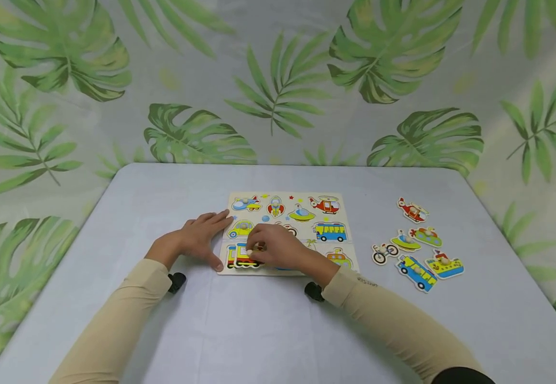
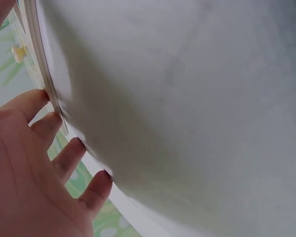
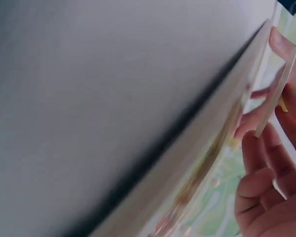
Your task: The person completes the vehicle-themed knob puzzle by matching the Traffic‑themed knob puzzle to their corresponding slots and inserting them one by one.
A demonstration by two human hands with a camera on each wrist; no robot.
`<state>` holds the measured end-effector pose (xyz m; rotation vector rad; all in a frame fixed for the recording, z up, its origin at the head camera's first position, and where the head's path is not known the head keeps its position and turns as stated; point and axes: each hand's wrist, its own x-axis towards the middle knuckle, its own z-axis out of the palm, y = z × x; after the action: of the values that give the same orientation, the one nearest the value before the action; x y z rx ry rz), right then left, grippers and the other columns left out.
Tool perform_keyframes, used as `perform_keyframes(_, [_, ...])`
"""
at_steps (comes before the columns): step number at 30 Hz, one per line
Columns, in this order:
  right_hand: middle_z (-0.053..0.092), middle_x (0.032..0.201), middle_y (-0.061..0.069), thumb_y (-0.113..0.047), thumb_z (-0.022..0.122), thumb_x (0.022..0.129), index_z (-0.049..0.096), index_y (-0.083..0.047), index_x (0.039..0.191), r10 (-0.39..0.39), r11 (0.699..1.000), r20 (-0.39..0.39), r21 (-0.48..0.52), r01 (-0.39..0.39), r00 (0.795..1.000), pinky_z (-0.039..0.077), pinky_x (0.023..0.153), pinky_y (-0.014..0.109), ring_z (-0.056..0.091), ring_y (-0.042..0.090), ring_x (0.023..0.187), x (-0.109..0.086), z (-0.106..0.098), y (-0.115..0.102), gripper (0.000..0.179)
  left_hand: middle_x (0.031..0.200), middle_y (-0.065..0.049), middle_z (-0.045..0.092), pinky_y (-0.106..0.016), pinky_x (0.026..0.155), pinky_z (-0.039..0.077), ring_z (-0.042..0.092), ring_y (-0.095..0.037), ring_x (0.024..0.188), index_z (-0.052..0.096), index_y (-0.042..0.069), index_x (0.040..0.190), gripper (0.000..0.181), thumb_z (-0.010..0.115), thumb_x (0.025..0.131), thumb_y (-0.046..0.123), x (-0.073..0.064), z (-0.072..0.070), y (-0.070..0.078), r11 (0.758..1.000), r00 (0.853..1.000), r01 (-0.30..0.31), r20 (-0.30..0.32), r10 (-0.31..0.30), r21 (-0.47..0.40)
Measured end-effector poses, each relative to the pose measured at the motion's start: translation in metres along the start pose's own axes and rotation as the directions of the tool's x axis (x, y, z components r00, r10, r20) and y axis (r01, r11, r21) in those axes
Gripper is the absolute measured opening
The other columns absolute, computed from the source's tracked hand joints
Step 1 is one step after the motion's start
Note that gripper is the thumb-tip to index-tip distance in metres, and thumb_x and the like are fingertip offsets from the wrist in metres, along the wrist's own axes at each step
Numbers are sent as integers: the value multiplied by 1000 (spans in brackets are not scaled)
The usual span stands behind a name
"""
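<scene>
My right hand (image 1: 278,245) pinches a knobbed train puzzle piece (image 1: 245,258) between thumb and fingers. This piece is over the lower left of a wooden puzzle board (image 1: 227,271), above a printed train picture. In the right wrist view the piece (image 3: 277,98) shows edge-on, tilted and apart from the board. My left hand (image 1: 198,237) rests at the board's left side, fingers spread along the edge and thumb by the near corner. The left wrist view shows the left fingertips (image 2: 52,121) touching that edge. My right hand hides part of the board's middle.
Right of the board lie loose knobbed pieces: a helicopter (image 1: 412,210), a flying saucer (image 1: 405,241), a submarine (image 1: 427,236), a motorcycle (image 1: 384,253), a bus (image 1: 417,273) and a ship (image 1: 445,264). A yellow car (image 1: 241,229) with a knob sits in the board. Leaf-patterned cloth hangs behind the white table (image 1: 259,336).
</scene>
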<state>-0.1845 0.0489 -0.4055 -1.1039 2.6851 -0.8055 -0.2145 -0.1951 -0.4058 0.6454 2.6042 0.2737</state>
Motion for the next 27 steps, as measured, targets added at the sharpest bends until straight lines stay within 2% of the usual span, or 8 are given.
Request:
perform_keyframes(4, [70,108,-2,-18,71,90,76,-16,94,52,998,13,20,-52,999,51,84,25,62,11,92,4,4,-6,6,170,-7,8,-68,115,22,14,-40,153,19,17,160,119,85,68,55,1,-1,1,1000,1000,-7,1,7,3])
perform_keyframes(12, [70,107,-1,-19,70,91,78,-16,96,87,995,75,-60,-82,993,51,90,27,62,11,98,13,11,-14,11,170,-8,9,-70,115,20,14,-41,153,19,16,160,119,85,68,54,-1,-2,0,1000,1000,-1,0,1,-3])
perform_keyframes(21, [64,97,-4,-21,71,90,79,-18,97,139,987,118,-93,-128,983,45,76,20,53,9,87,22,17,-16,11,169,-10,10,-70,114,21,14,-42,152,20,15,160,119,85,68,54,-2,1,0,1000,1000,-22,-3,22,-19])
perform_keyframes(27, [64,94,-4,-21,70,92,78,-17,98,156,984,125,-101,-144,980,43,74,20,51,9,86,26,16,-17,11,169,-9,9,-69,115,21,14,-41,153,20,16,160,118,85,69,53,-2,1,1,1000,1000,-11,-6,11,-6])
